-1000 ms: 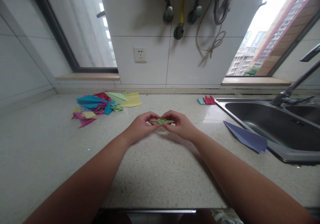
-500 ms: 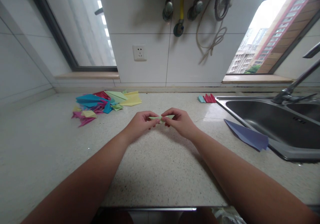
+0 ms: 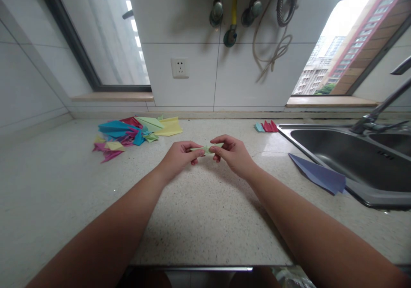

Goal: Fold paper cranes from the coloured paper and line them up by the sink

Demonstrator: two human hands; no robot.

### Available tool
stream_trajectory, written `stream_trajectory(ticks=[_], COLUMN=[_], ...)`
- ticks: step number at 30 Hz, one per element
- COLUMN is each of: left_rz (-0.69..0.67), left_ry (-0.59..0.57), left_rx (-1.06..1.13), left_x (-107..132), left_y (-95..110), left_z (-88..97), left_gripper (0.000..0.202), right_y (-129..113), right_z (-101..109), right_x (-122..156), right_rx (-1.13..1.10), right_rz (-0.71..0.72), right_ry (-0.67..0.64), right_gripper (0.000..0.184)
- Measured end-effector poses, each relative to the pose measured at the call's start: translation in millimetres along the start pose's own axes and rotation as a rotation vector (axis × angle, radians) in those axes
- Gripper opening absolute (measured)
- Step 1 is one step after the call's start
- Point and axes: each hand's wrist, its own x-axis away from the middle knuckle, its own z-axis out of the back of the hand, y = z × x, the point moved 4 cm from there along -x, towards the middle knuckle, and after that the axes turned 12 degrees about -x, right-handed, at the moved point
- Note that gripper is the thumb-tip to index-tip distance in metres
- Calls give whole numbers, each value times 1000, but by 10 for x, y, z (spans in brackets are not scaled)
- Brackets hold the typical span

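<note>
A small folded piece of light green paper (image 3: pixel 207 150) is held just above the counter, level between both hands. My left hand (image 3: pixel 181 156) pinches its left end between thumb and fingers. On the other side, my right hand (image 3: pixel 231 154) has its thumb pressed on the right part of the paper, with the index finger raised a little behind it. The fingers cover much of the paper, so its full folded shape is hidden.
Folded papers in several colours (image 3: pixel 128 132) are heaped at the back left of the counter (image 3: pixel 192 219). Small red and light blue folded papers (image 3: pixel 268 126) lie near the sink (image 3: pixel 340 151). A purple paper plane (image 3: pixel 317 174) rests against the sink's rim.
My right hand's index finger has lifted and opened away from the paper, while the thumb stays on it. My left hand keeps its pinch, nearly in place.
</note>
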Motion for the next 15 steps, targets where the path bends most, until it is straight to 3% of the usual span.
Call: stream_trajectory(ticks=[5, 15], left_rz=[27, 13], left_ry=[59, 68], left_rx=[60, 96], left_x=[-37, -43], left_y=[-28, -56], left_z=[10, 15], left_gripper=[48, 43], right_y=[48, 64], right_z=[39, 9], right_x=[-38, -39], right_rx=[-94, -126], right_rz=[-31, 8], right_ry=[7, 39], right_gripper=[41, 41])
